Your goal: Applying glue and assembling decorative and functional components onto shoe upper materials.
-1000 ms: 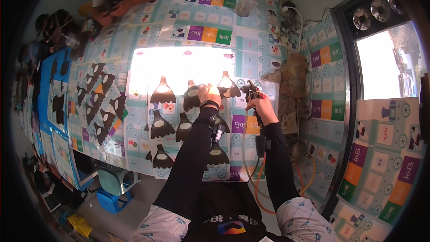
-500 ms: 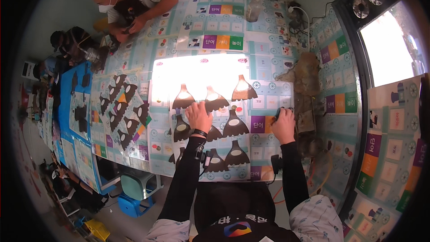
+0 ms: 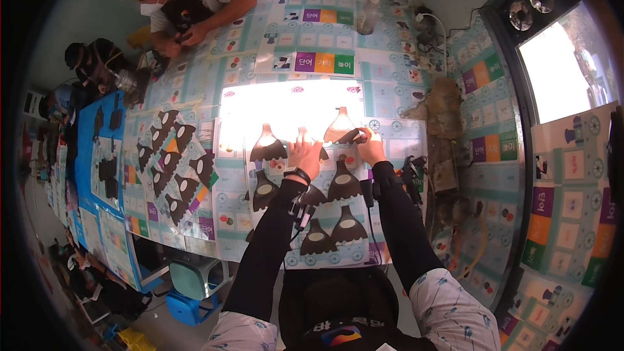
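Observation:
Several brown, bell-shaped pieces with scalloped lower edges, most showing a pale oval, lie in rows on a printed sheet (image 3: pixel 383 247) before me. Over the middle piece of the far row rests my left hand (image 3: pixel 304 156), fingers stretched out; it hides much of that piece. My right hand (image 3: pixel 370 147) grips a small dark oblong thing (image 3: pixel 351 136) between thumb and fingers, at the lower right edge of the far right bell-shaped piece (image 3: pixel 340 125). Beside the left hand lies another bell-shaped piece (image 3: pixel 266 144). A nearer one (image 3: pixel 343 184) lies below the right hand.
More bell-shaped pieces (image 3: pixel 170 161) lie on a sheet to the left. A blue cover (image 3: pixel 91 117) and stools (image 3: pixel 190 279) are farther left. A clear bottle (image 3: pixel 369 14) stands at the back. Dark objects (image 3: pixel 415 172) lie at right. A co-worker (image 3: pixel 195 0) sits across the table.
My right hand has moved left and away from me, from the table's right side to the far right bell-shaped piece, carrying the dark thing. My left hand has shifted slightly right and forward.

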Action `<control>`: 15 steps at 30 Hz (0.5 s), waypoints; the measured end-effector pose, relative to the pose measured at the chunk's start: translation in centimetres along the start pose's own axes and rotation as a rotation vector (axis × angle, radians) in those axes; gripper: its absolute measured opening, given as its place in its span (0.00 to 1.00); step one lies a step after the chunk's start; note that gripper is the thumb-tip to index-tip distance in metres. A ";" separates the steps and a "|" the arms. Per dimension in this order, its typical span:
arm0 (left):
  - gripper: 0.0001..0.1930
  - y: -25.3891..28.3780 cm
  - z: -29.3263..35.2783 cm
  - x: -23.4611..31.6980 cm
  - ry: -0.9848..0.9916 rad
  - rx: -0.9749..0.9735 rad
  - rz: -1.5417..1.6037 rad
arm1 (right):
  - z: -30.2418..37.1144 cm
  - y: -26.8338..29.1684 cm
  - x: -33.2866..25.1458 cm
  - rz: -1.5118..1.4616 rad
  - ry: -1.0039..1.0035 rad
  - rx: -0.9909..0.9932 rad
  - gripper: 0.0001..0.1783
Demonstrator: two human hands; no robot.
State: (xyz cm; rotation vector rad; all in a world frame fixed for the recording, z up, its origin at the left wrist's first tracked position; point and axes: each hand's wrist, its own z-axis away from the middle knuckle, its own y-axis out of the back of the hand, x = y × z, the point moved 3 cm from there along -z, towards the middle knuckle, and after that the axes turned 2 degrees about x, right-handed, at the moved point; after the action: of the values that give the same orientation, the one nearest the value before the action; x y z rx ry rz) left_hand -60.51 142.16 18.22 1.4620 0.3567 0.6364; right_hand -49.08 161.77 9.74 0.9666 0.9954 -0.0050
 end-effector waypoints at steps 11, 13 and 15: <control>0.18 -3.7 28.8 -20.2 0.671 0.258 0.524 | 19.5 6.9 2.6 -0.016 -0.264 -0.003 0.18; 0.16 -5.8 32.4 -18.7 0.770 0.035 0.631 | 26.3 5.3 5.6 0.017 -0.342 -0.084 0.18; 0.16 -6.8 34.9 -16.4 0.739 -0.101 0.752 | 32.1 2.9 7.6 -0.193 -0.509 -0.135 0.18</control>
State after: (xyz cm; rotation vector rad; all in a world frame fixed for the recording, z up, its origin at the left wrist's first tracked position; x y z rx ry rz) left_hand -51.71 104.49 12.48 1.1965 0.3216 1.7887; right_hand -20.87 144.56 12.21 0.6921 0.6047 -0.3263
